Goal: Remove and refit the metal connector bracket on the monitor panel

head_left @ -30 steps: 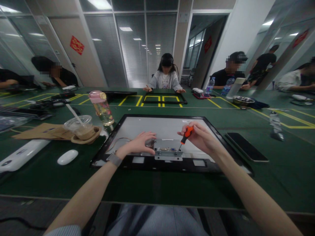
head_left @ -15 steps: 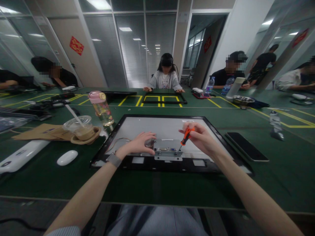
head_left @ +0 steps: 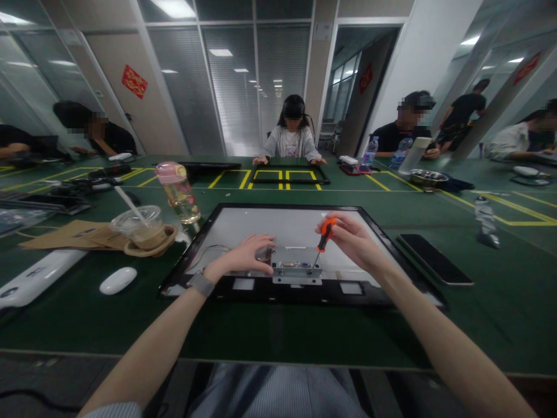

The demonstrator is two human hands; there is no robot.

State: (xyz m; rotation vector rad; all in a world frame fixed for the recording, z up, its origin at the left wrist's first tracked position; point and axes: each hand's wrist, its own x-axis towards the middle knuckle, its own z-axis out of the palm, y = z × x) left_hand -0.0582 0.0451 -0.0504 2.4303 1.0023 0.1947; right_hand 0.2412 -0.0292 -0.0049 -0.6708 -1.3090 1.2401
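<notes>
A monitor panel (head_left: 287, 223) lies face down in its black frame on the green table in front of me. A small metal bracket with ports (head_left: 296, 268) sits on its near part. My left hand (head_left: 246, 254) rests on the panel with fingers curled against the bracket's left end. My right hand (head_left: 354, 241) is closed round an orange-and-black screwdriver (head_left: 324, 233), whose tip points down at the bracket's right side.
A black phone (head_left: 435, 259) lies right of the panel. To the left are a white mouse (head_left: 118, 280), a plastic cup with a straw (head_left: 138, 225), a pink-capped bottle (head_left: 180, 193) and a white device (head_left: 39, 277). Other people sit around the far side.
My right hand has turned the screwdriver more upright and shifted it slightly left. My left hand has stayed on the bracket.
</notes>
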